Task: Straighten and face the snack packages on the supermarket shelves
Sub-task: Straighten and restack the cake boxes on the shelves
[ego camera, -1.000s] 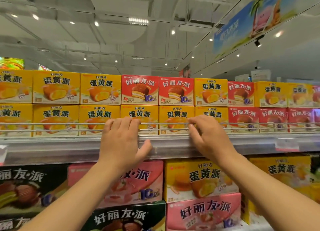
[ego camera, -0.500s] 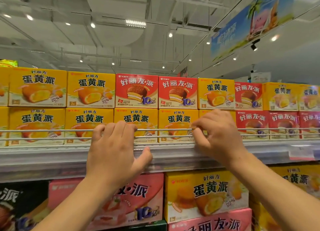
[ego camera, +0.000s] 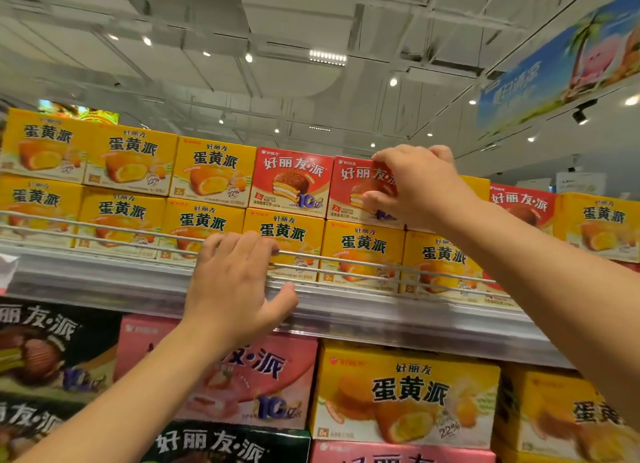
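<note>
Two stacked rows of snack boxes fill the top shelf (ego camera: 381, 318). Most are yellow egg-yolk pie boxes (ego camera: 284, 247); a few in the upper row are red chocolate pie boxes (ego camera: 292, 185). My right hand (ego camera: 420, 185) grips the second red box (ego camera: 353, 192) in the upper row, fingers over its top edge and thumb on its front. My left hand (ego camera: 235, 282) rests on the wire guard rail (ego camera: 104, 228) at the shelf's front, fingers hooked over the wire, thumb against the shelf lip. It holds no box.
Below the shelf stand larger boxes: dark ones (ego camera: 45, 351) at left, a pink one (ego camera: 273, 376) in the middle, yellow ones (ego camera: 405, 400) at right. A blue banner (ego camera: 561, 64) hangs from the ceiling at upper right. More red and yellow boxes (ego camera: 595, 223) continue right.
My right hand has left the wire rail and risen to the upper row, where it now grips a red box. My left hand stays on the rail. The camera has tilted.
</note>
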